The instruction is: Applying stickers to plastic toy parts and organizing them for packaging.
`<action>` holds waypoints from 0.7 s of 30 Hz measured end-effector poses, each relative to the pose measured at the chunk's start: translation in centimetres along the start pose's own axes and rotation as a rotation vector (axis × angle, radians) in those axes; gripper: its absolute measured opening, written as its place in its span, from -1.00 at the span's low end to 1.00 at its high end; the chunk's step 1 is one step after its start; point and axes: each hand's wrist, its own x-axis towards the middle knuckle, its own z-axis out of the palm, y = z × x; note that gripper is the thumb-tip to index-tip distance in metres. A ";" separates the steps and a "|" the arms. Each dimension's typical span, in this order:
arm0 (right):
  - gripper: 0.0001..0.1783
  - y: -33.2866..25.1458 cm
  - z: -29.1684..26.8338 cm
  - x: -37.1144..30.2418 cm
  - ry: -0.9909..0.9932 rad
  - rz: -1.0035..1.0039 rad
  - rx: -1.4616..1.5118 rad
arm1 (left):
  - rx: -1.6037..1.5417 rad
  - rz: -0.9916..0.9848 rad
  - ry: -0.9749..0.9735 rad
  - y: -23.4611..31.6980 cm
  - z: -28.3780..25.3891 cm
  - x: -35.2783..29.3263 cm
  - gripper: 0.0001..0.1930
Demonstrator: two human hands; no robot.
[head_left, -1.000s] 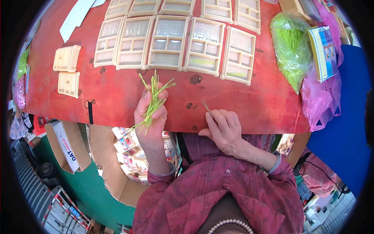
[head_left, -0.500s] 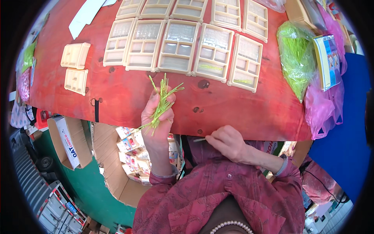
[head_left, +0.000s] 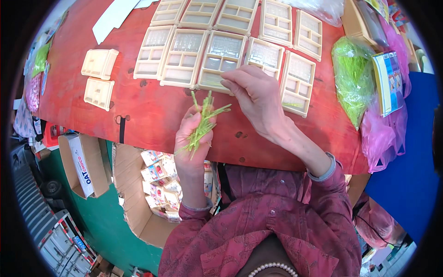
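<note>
My left hand (head_left: 194, 134) is closed round a loose bunch of thin bright-green strands (head_left: 202, 129), their ends sticking up above the fingers. Over the front row of trays, my right hand (head_left: 260, 99) reaches in with thumb and fingers pinched together. Its fingertips are at the near compartment of a cream divided tray (head_left: 226, 44), where a little pale green shows; whatever is in the pinch is too small to make out. This hand partly covers the neighbouring tray (head_left: 266, 53). The rightmost front tray (head_left: 299, 76) has a few green strands in its near compartment.
More cream trays (head_left: 235, 14) form a row behind. Two small cream trays (head_left: 99, 94) sit left on the red table (head_left: 152, 113). A clear bag of green strands (head_left: 353, 76) and pink plastic bags (head_left: 380, 134) lie right. Below the edge, a cardboard box (head_left: 131, 184) holds small packets.
My right hand has moved from the table's near edge up to the front trays. The left hand still holds the bunch. The whole view has shifted slightly.
</note>
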 end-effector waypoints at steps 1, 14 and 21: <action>-0.91 -0.3 -0.2 0.1 -0.007 0.044 0.080 | 0.132 0.016 0.021 -0.2 0.4 0.0 -0.85; -0.87 -0.3 -3.1 2.0 -0.276 0.348 0.363 | 0.279 -0.077 0.041 -1.8 1.0 1.1 -0.81; -0.81 1.0 0.7 5.5 -0.062 0.392 0.548 | 0.076 -0.026 0.112 -0.5 0.5 0.0 -0.79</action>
